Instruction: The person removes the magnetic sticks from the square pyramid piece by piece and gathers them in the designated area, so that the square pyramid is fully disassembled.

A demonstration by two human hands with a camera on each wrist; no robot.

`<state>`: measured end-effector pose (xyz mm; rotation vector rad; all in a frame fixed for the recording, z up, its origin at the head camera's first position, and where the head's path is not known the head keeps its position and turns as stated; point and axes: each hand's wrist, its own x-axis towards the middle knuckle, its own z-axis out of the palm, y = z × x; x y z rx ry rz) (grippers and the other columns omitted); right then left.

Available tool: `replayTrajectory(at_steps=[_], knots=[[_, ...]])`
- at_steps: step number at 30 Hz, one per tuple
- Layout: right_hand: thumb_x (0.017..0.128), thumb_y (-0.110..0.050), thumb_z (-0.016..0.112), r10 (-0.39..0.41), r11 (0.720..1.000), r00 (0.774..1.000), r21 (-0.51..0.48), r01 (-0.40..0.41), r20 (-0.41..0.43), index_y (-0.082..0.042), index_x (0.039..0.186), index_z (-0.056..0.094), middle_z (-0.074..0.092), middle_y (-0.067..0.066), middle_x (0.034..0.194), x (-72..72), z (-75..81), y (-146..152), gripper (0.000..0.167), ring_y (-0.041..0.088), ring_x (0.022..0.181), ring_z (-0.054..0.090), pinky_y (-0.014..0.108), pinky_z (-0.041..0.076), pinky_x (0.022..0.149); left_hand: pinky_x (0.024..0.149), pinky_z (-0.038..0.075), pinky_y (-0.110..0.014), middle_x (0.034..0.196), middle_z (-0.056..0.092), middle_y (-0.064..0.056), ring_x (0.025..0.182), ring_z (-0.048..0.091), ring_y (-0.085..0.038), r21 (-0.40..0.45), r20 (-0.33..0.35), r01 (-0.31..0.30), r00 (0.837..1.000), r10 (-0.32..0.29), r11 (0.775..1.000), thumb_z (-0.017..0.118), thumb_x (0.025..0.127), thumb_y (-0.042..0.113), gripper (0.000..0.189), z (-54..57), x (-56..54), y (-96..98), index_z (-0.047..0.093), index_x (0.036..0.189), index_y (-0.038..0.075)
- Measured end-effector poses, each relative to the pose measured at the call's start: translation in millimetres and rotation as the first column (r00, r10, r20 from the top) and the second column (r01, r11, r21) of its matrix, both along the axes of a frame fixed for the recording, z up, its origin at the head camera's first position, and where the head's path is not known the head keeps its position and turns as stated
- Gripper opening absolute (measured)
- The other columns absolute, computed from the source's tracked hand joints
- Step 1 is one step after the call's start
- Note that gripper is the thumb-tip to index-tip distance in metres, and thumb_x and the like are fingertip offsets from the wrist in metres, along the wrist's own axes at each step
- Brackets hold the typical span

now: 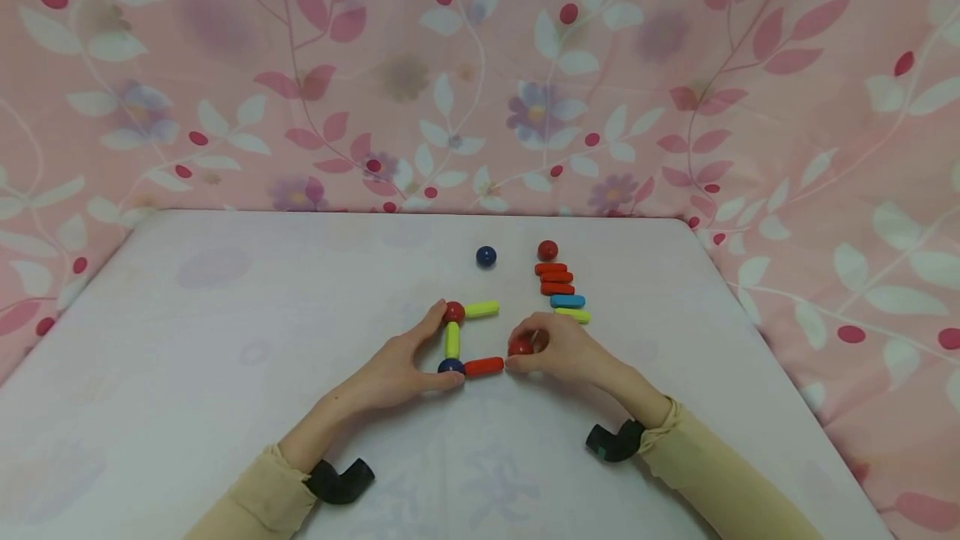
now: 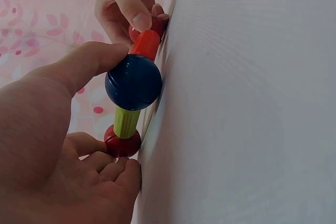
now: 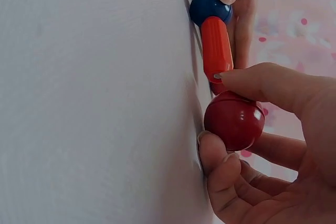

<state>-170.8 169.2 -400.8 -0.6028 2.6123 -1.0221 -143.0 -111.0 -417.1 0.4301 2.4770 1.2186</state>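
My left hand (image 1: 390,369) holds a magnetic ball-and-rod frame on the table, thumb against its dark blue ball (image 2: 133,82) and fingertips at its red ball (image 1: 453,312). A yellow-green rod (image 1: 452,340) links those two balls. From the red ball a second yellow-green rod (image 1: 482,309) points right. An orange-red rod (image 1: 484,367) sticks out from the blue ball toward my right hand (image 1: 570,348). That hand pinches a separate red ball (image 3: 233,121) between thumb and fingers, close to the free end of the orange-red rod (image 3: 217,51).
Behind my right hand lies a column of loose parts: a yellow-green rod (image 1: 573,317), a light blue rod (image 1: 567,302), several orange-red rods (image 1: 557,277) and a red ball (image 1: 547,250). A dark blue ball (image 1: 486,257) sits left of them. Flowered pink cloth (image 1: 405,107) hangs beyond the white tabletop (image 1: 225,340).
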Motion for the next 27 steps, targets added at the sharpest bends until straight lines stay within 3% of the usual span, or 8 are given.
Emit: replayTrajectory(at_steps=[4,12,21,27], knots=[[0.081,-0.031,0.084,0.019,1.000,1.000,0.005,-0.019,-0.020,-0.017,0.106,0.073,0.062,-0.004,0.087,0.2,0.4,1,0.031,0.016,0.082,0.055,0.026,0.050,0.066,0.119,0.027,-0.059,0.167,0.018,0.005,0.154,0.018,-0.024,-0.001,0.001,-0.001,1.000,0.001,1.000,0.076,0.083,0.051,0.102,0.2,0.1,-0.2,0.013,0.161,0.032],[0.081,-0.029,0.084,0.023,1.000,0.999,0.020,-0.024,0.021,-0.016,0.111,0.072,0.062,-0.004,0.088,0.7,4.4,3,0.035,0.016,0.081,0.057,0.026,0.052,0.066,0.118,0.027,-0.058,0.167,0.018,0.006,0.155,0.017,-0.023,0.000,0.003,0.004,1.000,-0.004,1.000,0.076,0.084,0.050,0.102,0.6,-0.3,-0.3,0.013,0.161,0.032],[0.079,-0.033,0.086,-0.039,0.999,0.999,0.011,0.038,0.019,-0.018,0.107,0.073,0.064,-0.004,0.090,-4.2,5.0,5,0.034,0.016,0.082,0.058,0.028,0.053,0.068,0.117,0.030,-0.058,0.167,0.018,0.006,0.154,0.017,-0.024,-0.004,0.004,-0.002,1.000,0.002,1.000,0.076,0.084,0.049,0.101,0.3,0.2,-0.1,0.013,0.161,0.034],[0.082,-0.029,0.083,-0.108,0.993,0.994,-0.049,0.108,0.007,-0.015,0.114,0.070,0.066,-0.001,0.094,-10.5,7.8,3,0.037,0.016,0.079,0.061,0.028,0.054,0.066,0.117,0.030,-0.058,0.167,0.019,0.006,0.154,0.018,-0.024,-0.002,0.002,-0.002,1.000,0.002,1.000,0.076,0.084,0.049,0.101,0.5,0.1,-1.0,0.013,0.161,0.033]])
